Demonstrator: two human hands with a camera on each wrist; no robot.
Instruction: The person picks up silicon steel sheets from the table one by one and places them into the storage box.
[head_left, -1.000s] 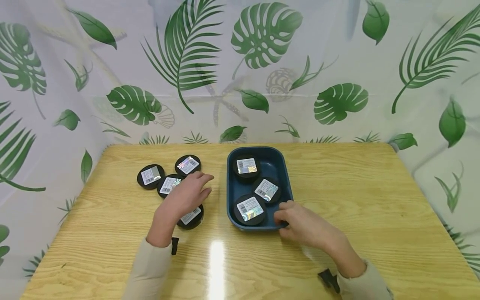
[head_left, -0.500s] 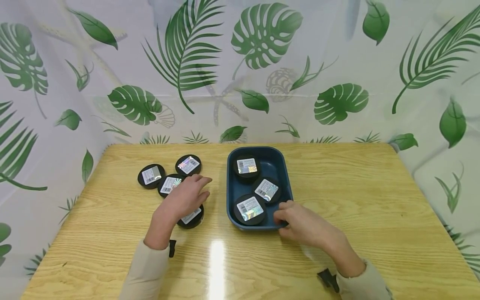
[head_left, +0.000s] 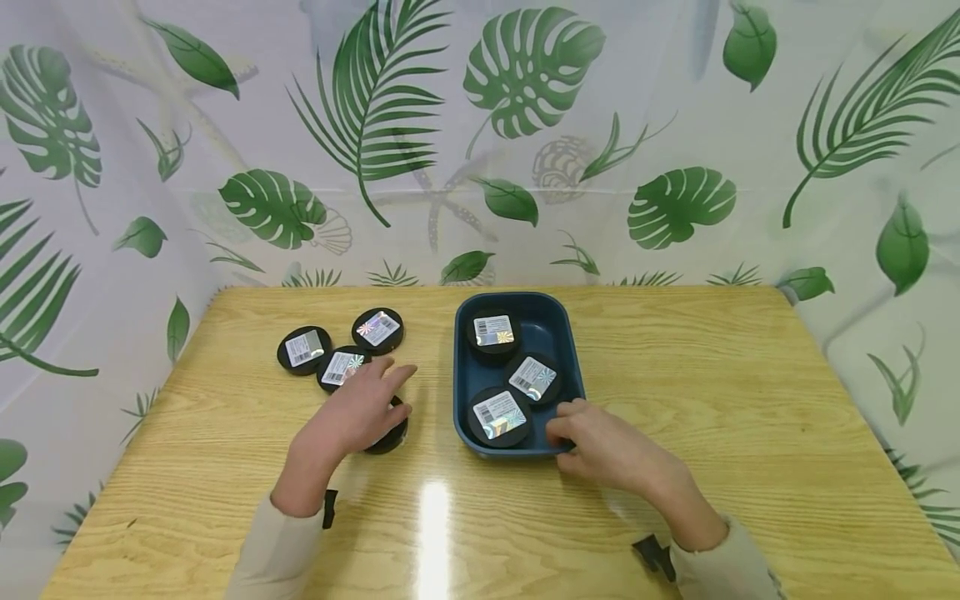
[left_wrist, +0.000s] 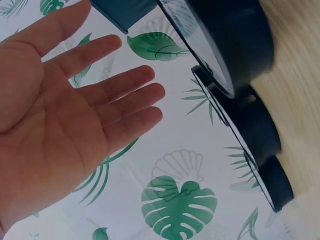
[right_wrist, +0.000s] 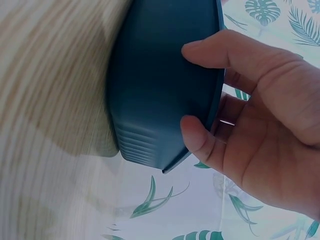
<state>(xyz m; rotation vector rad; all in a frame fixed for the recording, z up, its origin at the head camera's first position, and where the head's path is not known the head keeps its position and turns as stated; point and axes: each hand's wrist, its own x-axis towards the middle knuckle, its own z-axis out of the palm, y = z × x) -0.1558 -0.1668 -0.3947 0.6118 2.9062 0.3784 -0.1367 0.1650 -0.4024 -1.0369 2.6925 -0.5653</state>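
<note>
My left hand point(head_left: 348, 412) hovers with fingers loosely extended over a group of flat, round black tubs with white labels. The nearest tub point(head_left: 390, 435) is partly hidden under it; the middle tub point(head_left: 342, 367) and the far tub point(head_left: 377, 330) lie just beyond. In the left wrist view the palm holds nothing, and a black tub point(left_wrist: 245, 40) stands close by. My right hand point(head_left: 611, 446) grips the rim of a dark blue tray point(head_left: 551, 321) at its near right corner. Thumb and fingers curl over that tray wall point(right_wrist: 155, 75) in the right wrist view.
Inside the tray sit a back tub point(head_left: 492, 333), a middle tub point(head_left: 534, 378) and a front tub point(head_left: 500, 418), labels up. Another tub point(head_left: 304, 350) lies far left on the wooden table point(head_left: 705, 375). A leaf-print cloth point(head_left: 570, 217) hangs behind.
My left hand has shifted slightly left and toward me, now covering more of the nearest tub's label. The right hand and the tray have stayed in place.
</note>
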